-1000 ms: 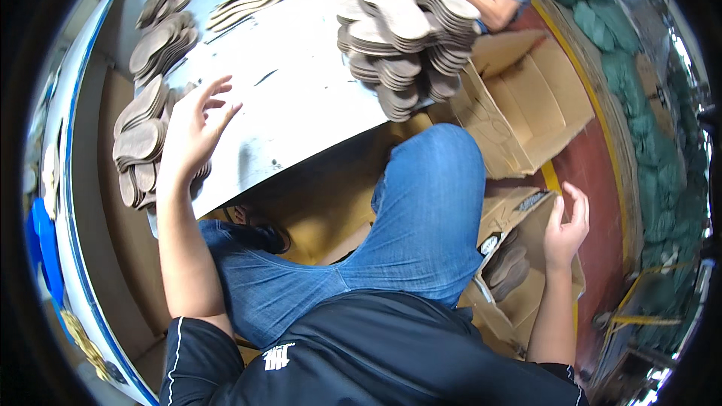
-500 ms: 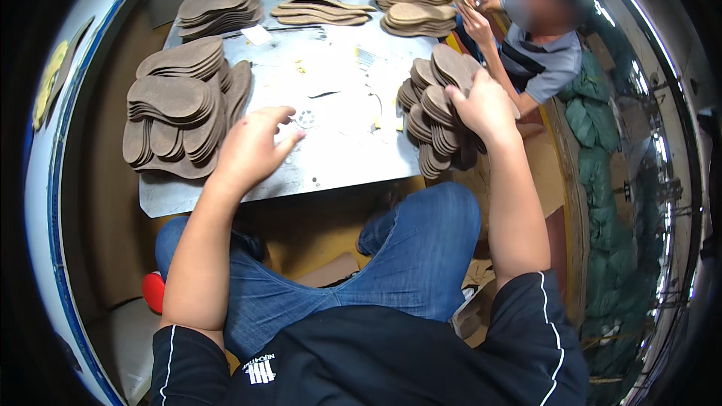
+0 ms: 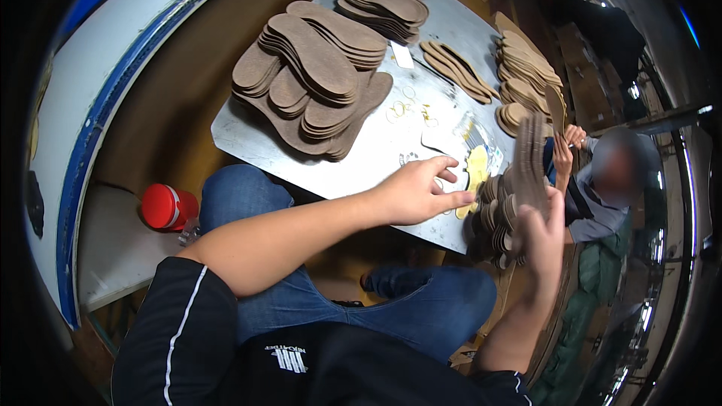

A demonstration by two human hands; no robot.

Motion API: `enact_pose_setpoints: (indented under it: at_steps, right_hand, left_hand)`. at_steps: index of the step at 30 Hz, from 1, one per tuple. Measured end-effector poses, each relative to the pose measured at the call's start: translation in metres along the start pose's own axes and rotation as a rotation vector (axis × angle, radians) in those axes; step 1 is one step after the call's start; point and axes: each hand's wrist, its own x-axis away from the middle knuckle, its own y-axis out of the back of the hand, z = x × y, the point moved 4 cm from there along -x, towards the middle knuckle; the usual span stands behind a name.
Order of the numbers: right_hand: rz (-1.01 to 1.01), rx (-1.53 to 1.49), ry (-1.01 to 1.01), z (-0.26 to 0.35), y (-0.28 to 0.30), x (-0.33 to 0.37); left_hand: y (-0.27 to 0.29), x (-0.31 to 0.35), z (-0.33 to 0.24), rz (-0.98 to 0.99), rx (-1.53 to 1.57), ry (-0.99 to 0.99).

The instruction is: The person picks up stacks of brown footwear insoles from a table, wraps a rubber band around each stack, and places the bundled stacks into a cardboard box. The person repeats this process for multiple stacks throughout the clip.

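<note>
Brown shoe insoles (image 3: pixel 529 158) stand in a bunch in the right hand (image 3: pixel 543 240). I see its thumb and fingers pinched around their low end, though it looks blurry. The bunch is long from top to bottom. It is to the right of the left hand (image 3: pixel 417 192), near but not touching. That hand is empty, fingers reaching toward the bunch. Half a second ago, the right hand was on the pile (image 3: pixel 490 218) on the table (image 3: pixel 361 167); now it grips this bunch, and the left hand is closer to that pile.
</note>
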Motion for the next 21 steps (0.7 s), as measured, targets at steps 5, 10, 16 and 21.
enact_pose_setpoints:
  at_steps: [5, 10, 16, 21]
  right_hand:
    - [0.245, 0.43, 0.543, 0.038, -0.131, 0.024]
    - [-0.053, 0.568, 0.836, 0.1, -0.17, -0.013]
    - [0.367, 0.792, 0.949, 0.093, -0.324, -0.083]
    - [0.381, 1.101, 0.958, 0.087, -0.356, -0.115]
  left_hand:
    - [-0.002, 0.004, -0.011, -0.189, 0.817, 0.004]
    - [0.031, -0.003, 0.026, -0.453, 1.079, 0.322]
    - [0.013, -0.006, 0.056, -0.241, 0.866, 0.24]
    - [0.013, -0.012, 0.08, -0.229, 1.065, 0.3]
